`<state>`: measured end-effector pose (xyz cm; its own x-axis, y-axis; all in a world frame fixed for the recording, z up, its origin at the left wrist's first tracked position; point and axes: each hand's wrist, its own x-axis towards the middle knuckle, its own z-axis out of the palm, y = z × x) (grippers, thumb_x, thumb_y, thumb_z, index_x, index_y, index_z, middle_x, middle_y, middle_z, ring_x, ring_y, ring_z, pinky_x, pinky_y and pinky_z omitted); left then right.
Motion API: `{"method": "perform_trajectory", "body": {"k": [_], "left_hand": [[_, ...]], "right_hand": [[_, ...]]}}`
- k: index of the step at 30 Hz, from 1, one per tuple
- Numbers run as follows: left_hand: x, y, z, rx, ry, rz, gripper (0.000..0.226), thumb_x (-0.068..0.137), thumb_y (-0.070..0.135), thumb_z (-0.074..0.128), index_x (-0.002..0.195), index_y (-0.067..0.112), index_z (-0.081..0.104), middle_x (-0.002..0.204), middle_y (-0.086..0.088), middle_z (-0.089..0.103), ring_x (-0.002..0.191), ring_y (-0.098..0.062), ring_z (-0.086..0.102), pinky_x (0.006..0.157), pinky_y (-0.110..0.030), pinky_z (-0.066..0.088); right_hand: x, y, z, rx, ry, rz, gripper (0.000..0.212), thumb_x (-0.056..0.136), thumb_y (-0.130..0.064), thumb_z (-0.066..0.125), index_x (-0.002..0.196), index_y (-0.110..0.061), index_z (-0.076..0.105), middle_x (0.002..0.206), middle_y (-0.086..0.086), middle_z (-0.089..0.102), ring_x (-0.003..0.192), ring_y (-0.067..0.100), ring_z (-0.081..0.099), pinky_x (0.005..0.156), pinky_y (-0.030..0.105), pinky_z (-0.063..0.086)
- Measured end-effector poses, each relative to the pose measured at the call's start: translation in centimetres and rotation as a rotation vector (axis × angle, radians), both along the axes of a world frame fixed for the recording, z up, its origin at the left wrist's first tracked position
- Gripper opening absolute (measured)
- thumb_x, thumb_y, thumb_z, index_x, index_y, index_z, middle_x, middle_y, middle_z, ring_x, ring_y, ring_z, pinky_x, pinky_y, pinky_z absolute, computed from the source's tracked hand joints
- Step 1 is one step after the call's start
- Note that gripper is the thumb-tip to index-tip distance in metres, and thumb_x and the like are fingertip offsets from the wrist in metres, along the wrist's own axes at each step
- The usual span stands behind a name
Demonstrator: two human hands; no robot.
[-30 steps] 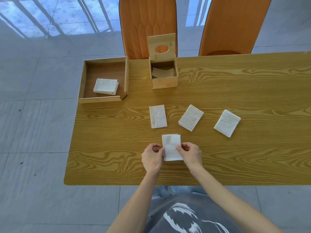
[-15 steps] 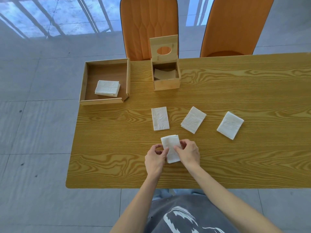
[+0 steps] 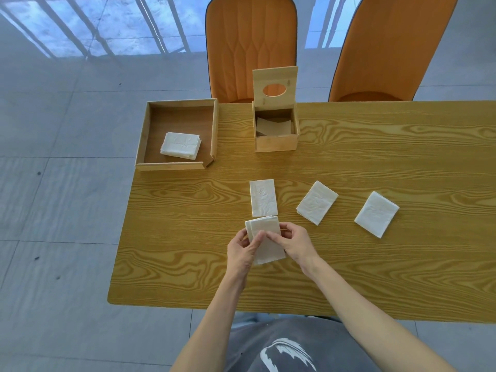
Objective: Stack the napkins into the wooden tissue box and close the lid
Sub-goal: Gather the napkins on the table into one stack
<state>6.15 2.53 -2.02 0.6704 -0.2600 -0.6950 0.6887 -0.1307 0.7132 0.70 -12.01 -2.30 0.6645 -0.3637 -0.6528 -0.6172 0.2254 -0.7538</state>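
Napkin stack between left hand and right hand, fingers curled.

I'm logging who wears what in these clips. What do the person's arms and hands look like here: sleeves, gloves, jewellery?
Both forearms are bare up to the bottom edge of the picture; no sleeves show. The left hand and right hand are ungloved, with no ring, watch or bracelet visible. Below the arms shows a grey garment with a white brush-stroke print.
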Motion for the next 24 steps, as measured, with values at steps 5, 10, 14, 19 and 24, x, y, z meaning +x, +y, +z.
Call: {"method": "perform_trajectory", "body": {"k": [5,10,14,19,24], "left_hand": [[2.3,1.0,-0.4,0.015,0.097,0.102,0.033,0.089,0.019,0.072,0.120,0.008,0.065,0.091,-0.004,0.079,0.084,-0.021,0.073,0.076,-0.041,0.060],[4.4,2.1,-0.1,-0.036,0.212,0.166,0.046,0.098,0.051,0.050,0.122,0.015,0.063,0.115,-0.012,0.072,0.108,-0.029,0.070,0.097,-0.050,0.054],[5.5,2.6,0.0,-0.093,0.255,0.211,0.059,0.096,0.067,0.032,0.125,0.022,0.058,0.117,-0.010,0.072,0.108,-0.026,0.071,0.091,-0.045,0.057],[6.0,2.6,0.2,-0.100,0.272,0.180,0.055,0.097,0.064,0.035,0.124,0.023,0.060,0.109,-0.006,0.077,0.102,-0.022,0.074,0.088,-0.043,0.058],[5.9,2.1,0.2,-0.084,0.227,0.140,0.044,0.099,0.052,0.046,0.127,0.021,0.060,0.111,-0.005,0.076,0.103,-0.021,0.074,0.082,-0.038,0.060]], "right_hand": [[3.3,-0.5,0.5,-0.521,0.082,0.105,0.034,0.091,-0.041,0.066,0.114,-0.016,0.068,0.102,-0.002,0.072,0.094,0.014,0.066,0.083,0.033,0.055],[7.5,-0.8,0.9,-0.732,0.252,0.161,0.045,0.092,-0.046,0.061,0.125,-0.016,0.060,0.117,0.004,0.062,0.105,0.024,0.061,0.082,0.038,0.049],[9.5,-0.4,0.7,-0.759,0.383,0.182,0.045,0.089,-0.046,0.066,0.122,-0.016,0.058,0.123,0.008,0.056,0.110,0.030,0.059,0.080,0.040,0.046],[9.9,-0.4,0.4,-0.759,0.346,0.168,0.027,0.089,-0.036,0.068,0.107,-0.017,0.065,0.112,0.005,0.066,0.102,0.026,0.062,0.074,0.035,0.048],[8.9,-2.1,0.6,-0.681,0.152,0.002,0.021,0.091,-0.025,0.068,0.108,-0.013,0.069,0.099,0.002,0.074,0.091,0.019,0.066,0.070,0.028,0.043]]}}
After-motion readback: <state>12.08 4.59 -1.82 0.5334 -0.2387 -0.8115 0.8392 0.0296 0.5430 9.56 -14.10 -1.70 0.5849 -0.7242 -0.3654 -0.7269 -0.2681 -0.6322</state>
